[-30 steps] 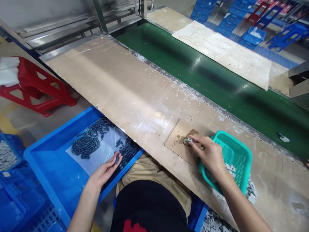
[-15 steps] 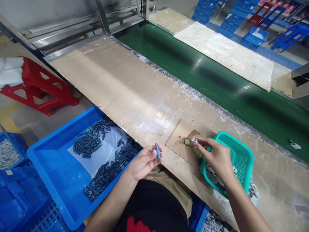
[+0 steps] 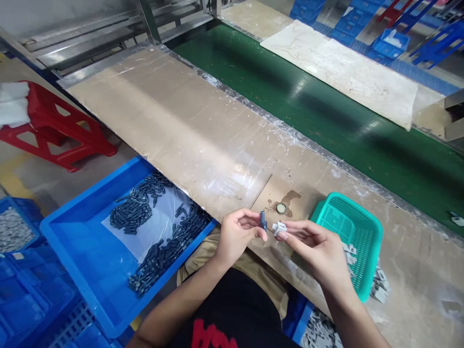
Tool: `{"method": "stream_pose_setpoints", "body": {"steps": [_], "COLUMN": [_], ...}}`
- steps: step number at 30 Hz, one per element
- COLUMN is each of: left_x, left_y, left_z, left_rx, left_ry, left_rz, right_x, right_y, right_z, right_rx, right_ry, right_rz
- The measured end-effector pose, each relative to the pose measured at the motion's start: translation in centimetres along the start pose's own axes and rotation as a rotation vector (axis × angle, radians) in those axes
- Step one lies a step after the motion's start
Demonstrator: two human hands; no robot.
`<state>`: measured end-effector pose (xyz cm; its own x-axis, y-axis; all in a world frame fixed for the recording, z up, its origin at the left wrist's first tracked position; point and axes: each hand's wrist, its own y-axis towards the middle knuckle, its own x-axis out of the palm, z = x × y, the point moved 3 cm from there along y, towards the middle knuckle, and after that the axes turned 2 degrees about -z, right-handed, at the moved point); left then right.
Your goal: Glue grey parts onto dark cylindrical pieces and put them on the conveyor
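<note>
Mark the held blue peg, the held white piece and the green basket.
Blue peg [image 3: 263, 218]: head view, on its shaft.
White piece [image 3: 278, 229]: head view, on its body.
Green basket [image 3: 367, 246]: head view, on its right inner wall.

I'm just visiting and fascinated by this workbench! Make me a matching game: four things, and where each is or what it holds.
1. Dark part
2. Pale part
3. Small round object
4. Green basket

A. On the cardboard square
B. In the right hand
C. Holds loose pale pieces
D. In the left hand

Pairs: 1-D, 2-B, 3-A, 4-C
</note>
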<state>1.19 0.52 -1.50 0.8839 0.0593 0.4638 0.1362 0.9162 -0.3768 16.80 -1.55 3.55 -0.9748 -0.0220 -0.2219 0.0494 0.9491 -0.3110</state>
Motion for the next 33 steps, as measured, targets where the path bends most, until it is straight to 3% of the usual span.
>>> {"method": "stream_pose_setpoints", "body": {"steps": [5, 10, 17, 19, 21, 23, 25, 27, 29, 31, 33], "left_x": [0.5, 0.7, 1.0, 0.8, -0.4, -3.2, -7.5, -12.7, -18.0, -22.6, -26.3], "left_y": [-0.4, -1.2, -0.2, 0.0, -0.2, -0.7, -1.3, -2.0, -2.6, -3.0, -3.9], "left_z": [0.2, 0.7, 0.9, 1.1, 1.8, 2.9, 4.2, 5.0, 4.8, 3.2, 0.4], "left_rx": [0.119, 0.257, 0.205, 0.168, 0.161, 0.185, 0.22, 0.23, 0.147, -0.044, -0.312], "left_ry": [0.056, 0.318, 0.379, 0.4, 0.494, 0.619, 0.724, 0.832, 0.997, 1.225, 1.39], "left_rz": [-0.006, 0.025, -0.038, -0.095, -0.053, 0.146, 0.429, 0.698, 0.885, 0.903, 0.869], "right_x": [0.6, 0.5, 1.1, 0.1, -2.7, -7.2, -12.5, -17.0, -20.2, -21.6, -21.5], "right_y": [0.2, 0.4, 1.2, 2.5, 4.5, 7.1, 9.5, 11.1, 11.7, 10.9, 9.0], "right_z": [-0.1, 0.3, 1.6, 1.5, 1.1, 0.6, 0.1, -0.2, -0.4, -0.6, -0.6], "right_rx": [-0.001, 0.022, 0.069, 0.06, 0.038, 0.022, 0.022, 0.05, 0.102, 0.144, 0.17], "right_ry": [0.02, 0.04, 0.048, -0.039, -0.19, -0.308, -0.291, -0.303, -0.337, -0.394, -0.485], "right_rz": [-0.025, -0.063, -0.04, -0.021, 0.099, 0.324, 0.566, 0.713, 0.784, 0.797, 0.748]}}
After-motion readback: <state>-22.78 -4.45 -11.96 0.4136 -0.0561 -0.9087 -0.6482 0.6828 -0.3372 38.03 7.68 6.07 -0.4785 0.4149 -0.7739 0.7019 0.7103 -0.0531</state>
